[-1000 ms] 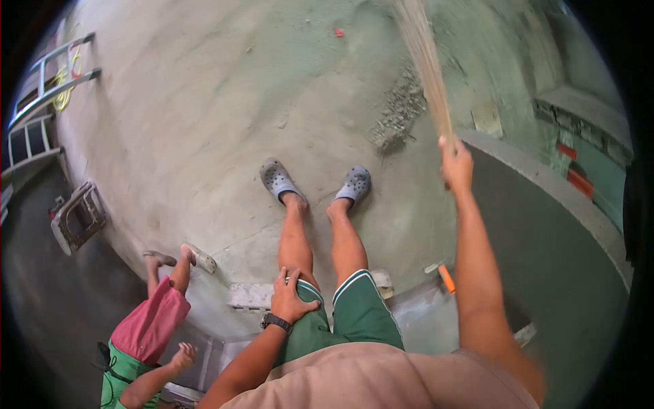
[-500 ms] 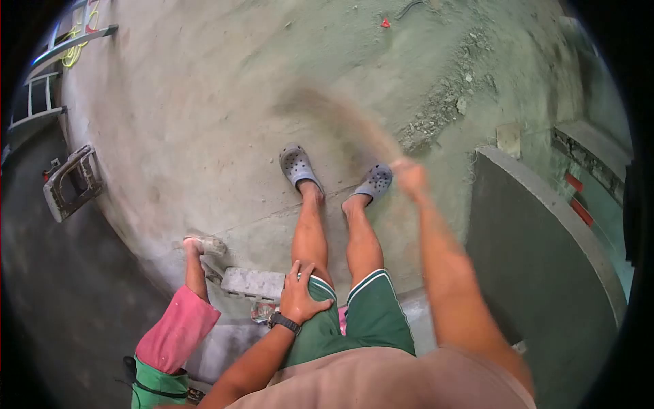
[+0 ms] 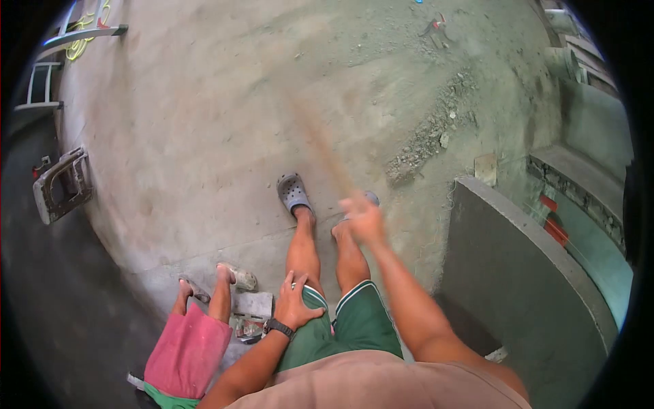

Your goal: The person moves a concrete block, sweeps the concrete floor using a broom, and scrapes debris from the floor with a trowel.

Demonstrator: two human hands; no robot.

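My right hand (image 3: 364, 217) is closed around the end of a broom (image 3: 323, 153), whose tan length is smeared by motion. It points up and to the left over the floor, and its far end is too blurred to make out. To its right lies a heap of grey rubble and dust (image 3: 422, 144). Fingers apart, my left hand (image 3: 297, 310) rests on my thigh just above the knee. My grey clog (image 3: 293, 191) stands on the floor, while the other clog is partly hidden behind my right hand.
A co-worker in pink shorts (image 3: 184, 351) stands at lower left, beside a concrete block (image 3: 253, 305). A worn plastic stool (image 3: 65, 185) lies at the left, below a ladder (image 3: 82, 34). On the right rises a low curved grey wall (image 3: 524, 266).
My right hand has moved left, swinging the broom closer to the middle. My left hand stays on the thigh. Both feet of the co-worker now show, and the view has shifted slightly.
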